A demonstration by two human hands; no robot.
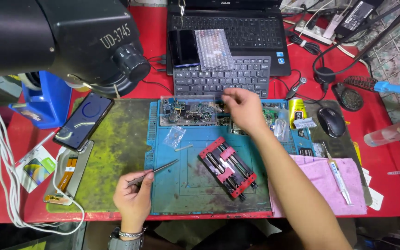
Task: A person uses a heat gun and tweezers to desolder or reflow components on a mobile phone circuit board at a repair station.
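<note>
The blue work mat point(181, 185) is the landmark. At its back edge the right hand point(244, 109) reaches into a clear tray of circuit boards point(188, 111); its grip is pinched over the tray's right end, though I cannot tell whether the fingers have hold of a board. At the mat's front left corner the left hand point(135, 196) has its grip closed on metal tweezers point(156, 170), tips pointing onto the mat.

Risks, as I judge them: the reaching forearm crosses above the red board holder point(228, 167) at mid-mat and could knock it, and the tweezers' tips could stray and scratch the mat.

Counted: one tray, one pair of tweezers, one holder, one small clear bag point(175, 136) behind the holder, two phones point(84, 120) point(184, 47), two keyboards, one mouse point(332, 121) right of the mat.
</note>
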